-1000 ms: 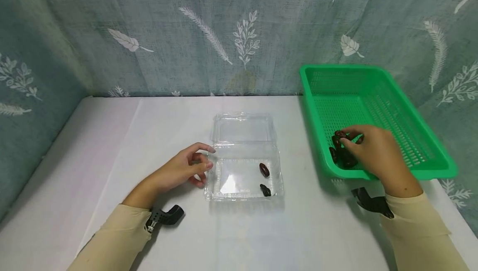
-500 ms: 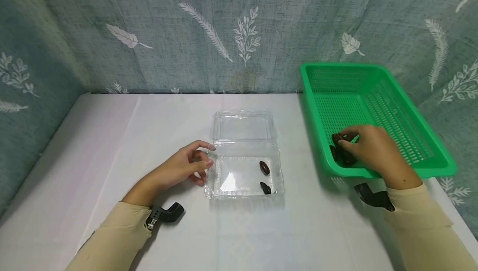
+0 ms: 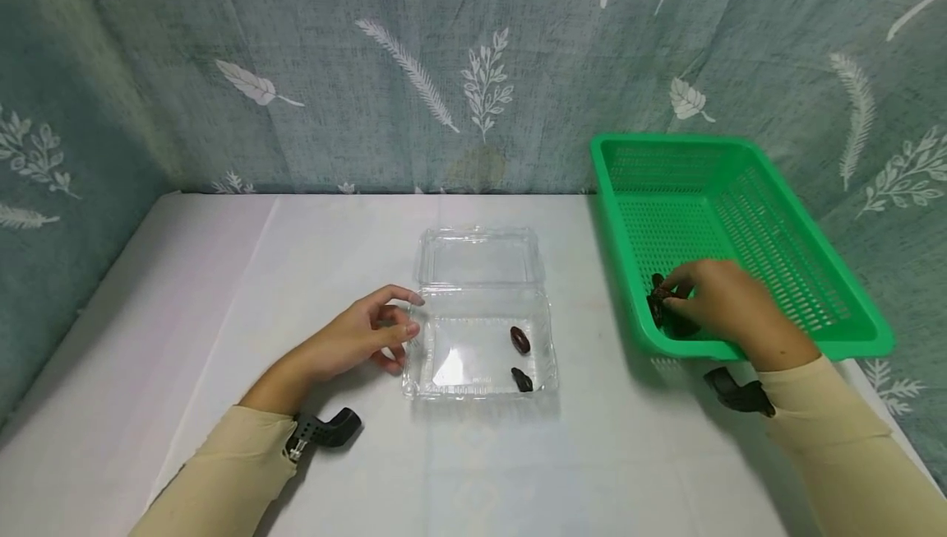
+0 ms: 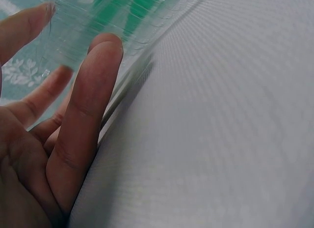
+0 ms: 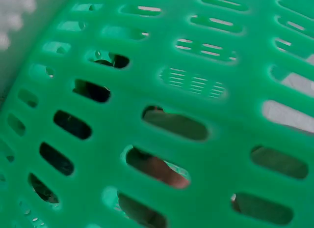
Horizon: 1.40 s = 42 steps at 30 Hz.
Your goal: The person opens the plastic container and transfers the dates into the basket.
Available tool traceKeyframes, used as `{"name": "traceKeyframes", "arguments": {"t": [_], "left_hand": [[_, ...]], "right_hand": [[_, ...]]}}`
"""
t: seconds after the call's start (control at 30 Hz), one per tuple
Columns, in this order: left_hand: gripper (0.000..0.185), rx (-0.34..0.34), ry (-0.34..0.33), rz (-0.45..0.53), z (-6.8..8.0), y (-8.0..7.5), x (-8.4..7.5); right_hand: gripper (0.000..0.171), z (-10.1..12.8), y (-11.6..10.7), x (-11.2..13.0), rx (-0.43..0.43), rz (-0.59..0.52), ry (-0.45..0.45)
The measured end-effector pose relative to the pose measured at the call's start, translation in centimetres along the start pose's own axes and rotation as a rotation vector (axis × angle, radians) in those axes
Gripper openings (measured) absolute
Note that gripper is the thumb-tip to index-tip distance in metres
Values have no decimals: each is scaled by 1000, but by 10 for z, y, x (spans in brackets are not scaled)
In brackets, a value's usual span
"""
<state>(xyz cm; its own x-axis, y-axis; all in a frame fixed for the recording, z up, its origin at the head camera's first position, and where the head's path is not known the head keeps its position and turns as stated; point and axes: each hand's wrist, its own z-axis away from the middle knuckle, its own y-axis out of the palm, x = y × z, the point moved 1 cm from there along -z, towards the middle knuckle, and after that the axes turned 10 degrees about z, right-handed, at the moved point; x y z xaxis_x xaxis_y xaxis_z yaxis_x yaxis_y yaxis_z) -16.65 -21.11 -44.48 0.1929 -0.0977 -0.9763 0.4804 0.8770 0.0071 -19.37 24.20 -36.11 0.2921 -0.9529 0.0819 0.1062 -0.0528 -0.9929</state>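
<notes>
the right hand [image 3: 721, 303] is down in the near left corner of the green basket [image 3: 769, 216], its fingers curled and pinching a date [image 3: 657, 297] off the small dark heap lying there; the wrist view shows only the basket's slotted wall [image 5: 196, 90] from close by, with dark shapes and a bit of finger behind the slots. the left hand [image 3: 370, 331] lies on the white table [image 3: 222, 290] at the left edge of the clear box [image 3: 481, 344], fingers loosely apart and only lightly bent, fingertips [image 4: 105, 46] against the thin plastic rim, steadying it rather than gripping. the box is open, its lid [image 3: 481, 257] folded flat away from the person, and two dates [image 3: 520, 340] already lie in its right half, apart from one another. a date looks light, wrinkled and somewhat soft, likely a little tacky, so a gentle pinch across its short middle should hold it without squashing it; the sticky skin may cling to a neighbour or to the fingers on release. the box is thin and flimsy and would probably skid or buckle under a push, so it is best held at the rim.
</notes>
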Motion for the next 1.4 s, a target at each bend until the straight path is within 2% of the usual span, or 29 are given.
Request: {"name": "traceKeyframes", "arguments": {"t": [0.4,0.57,0.7,0.87,1.0,1.1,1.17,1.27,1.4], "left_hand": [[49,-6,-7,8,3,1,1],[50,-13,-13,4,4,0,1],[49,-17,-6,3,4,0,0],[48,-12,-11,4,2,0,-1],[48,-10,-14,1,1,1,-1],[48,-14,-6,-2,0,1,-2],[49,-16,0,-3,0,1,-3],[49,-10,1,-4,1,1,-3],[48,2,1,-4,2,2,-3]], "right_hand": [[21,-2,2,3,33,-8,6],[26,-3,3,4,5,-26,9],[27,0,1,4,-129,-44,21],[20,7,-2,12,-431,-45,-11],[16,17,-5,33,-696,-78,-101],[18,23,-7,56,-848,-154,-203],[19,25,-8,73,-909,-220,-276],[20,27,-8,95,-938,-276,-370],[20,25,-4,115,-896,-274,-445]]}}
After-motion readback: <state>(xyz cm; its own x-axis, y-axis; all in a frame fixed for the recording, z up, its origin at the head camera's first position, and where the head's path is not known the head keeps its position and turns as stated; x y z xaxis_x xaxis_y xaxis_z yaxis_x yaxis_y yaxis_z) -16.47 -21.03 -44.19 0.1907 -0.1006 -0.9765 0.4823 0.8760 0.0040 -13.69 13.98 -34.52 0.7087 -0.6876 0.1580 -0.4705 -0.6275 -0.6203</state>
